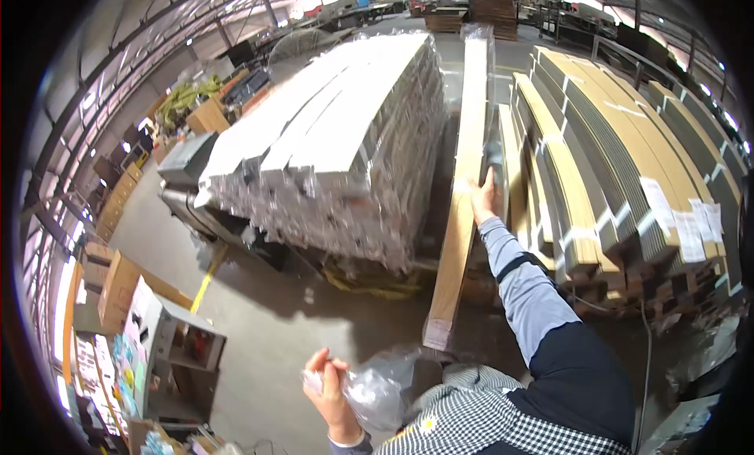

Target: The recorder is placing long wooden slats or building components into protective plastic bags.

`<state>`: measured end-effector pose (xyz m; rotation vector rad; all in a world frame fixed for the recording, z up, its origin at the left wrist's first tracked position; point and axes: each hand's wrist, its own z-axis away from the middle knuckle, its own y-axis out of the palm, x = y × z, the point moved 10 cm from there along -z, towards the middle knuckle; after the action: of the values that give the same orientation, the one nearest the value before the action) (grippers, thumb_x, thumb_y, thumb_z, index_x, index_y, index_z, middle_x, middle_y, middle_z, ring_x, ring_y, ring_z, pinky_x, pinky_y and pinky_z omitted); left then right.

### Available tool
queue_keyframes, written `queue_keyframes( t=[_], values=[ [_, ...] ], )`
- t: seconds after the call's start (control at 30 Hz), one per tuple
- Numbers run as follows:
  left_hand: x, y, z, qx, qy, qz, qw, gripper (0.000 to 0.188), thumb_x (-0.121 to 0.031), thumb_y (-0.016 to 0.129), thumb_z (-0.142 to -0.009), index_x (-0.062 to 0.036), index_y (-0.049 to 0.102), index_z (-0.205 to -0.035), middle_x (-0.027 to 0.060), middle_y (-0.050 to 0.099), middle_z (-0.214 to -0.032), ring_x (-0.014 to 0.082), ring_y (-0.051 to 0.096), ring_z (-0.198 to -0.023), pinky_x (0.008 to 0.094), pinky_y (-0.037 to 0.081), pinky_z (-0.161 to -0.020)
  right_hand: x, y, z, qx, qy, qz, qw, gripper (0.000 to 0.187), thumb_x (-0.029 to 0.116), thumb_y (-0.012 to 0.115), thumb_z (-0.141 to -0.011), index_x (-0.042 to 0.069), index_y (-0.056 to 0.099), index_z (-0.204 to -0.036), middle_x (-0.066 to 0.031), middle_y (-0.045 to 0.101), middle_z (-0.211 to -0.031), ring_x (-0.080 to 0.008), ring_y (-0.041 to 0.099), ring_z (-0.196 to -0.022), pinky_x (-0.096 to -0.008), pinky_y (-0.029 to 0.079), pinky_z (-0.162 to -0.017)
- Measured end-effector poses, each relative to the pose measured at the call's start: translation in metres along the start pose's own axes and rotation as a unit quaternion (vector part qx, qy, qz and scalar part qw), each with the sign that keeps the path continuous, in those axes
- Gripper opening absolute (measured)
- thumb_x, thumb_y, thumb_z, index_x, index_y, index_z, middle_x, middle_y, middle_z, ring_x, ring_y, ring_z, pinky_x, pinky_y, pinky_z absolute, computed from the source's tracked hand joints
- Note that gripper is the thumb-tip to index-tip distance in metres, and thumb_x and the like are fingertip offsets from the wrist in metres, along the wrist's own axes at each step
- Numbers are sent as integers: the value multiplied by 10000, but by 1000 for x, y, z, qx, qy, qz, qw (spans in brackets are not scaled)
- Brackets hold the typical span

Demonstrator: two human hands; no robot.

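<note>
Bright white light pours through openings along the upper edges, glaring off the long, white, plastic-wrapped boards (330,101) and glinting on the crumpled clear plastic film (375,394). Shadow darkens the smooth grey floor (263,368); fisheye distortion curves the metal roof frame (86,86) toward black corners.

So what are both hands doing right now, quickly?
Left hand: closed, holding crumpled clear plastic.
Right hand: holding the long board at its right edge.
</note>
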<state>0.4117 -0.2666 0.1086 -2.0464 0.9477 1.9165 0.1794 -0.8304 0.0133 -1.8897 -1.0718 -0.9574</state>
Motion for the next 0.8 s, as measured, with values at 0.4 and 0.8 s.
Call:
queue_keyframes(
  t=[0.4,0.8],
  values=[
    [32,1,-120,-50,-48,-162,984,337,-150,564,-995,59,525,-1256,20,612,-847,75,497,-688,212,400,-615,-125,199,187,380,203,300,851,854,274,662,-810,167,228,-1538,-223,331,-1511,-403,426,-1337,-488,392,-1082],
    [14,69,-59,70,57,-151,984,336,-10,596,-932,29,557,-1264,93,649,-1021,110,565,-808,225,460,-690,189,-7,121,125,-286,-42,949,487,49,714,-770,-24,583,-1232,-203,438,-1445,-364,436,-1329,-428,378,-1092]
  ],
)
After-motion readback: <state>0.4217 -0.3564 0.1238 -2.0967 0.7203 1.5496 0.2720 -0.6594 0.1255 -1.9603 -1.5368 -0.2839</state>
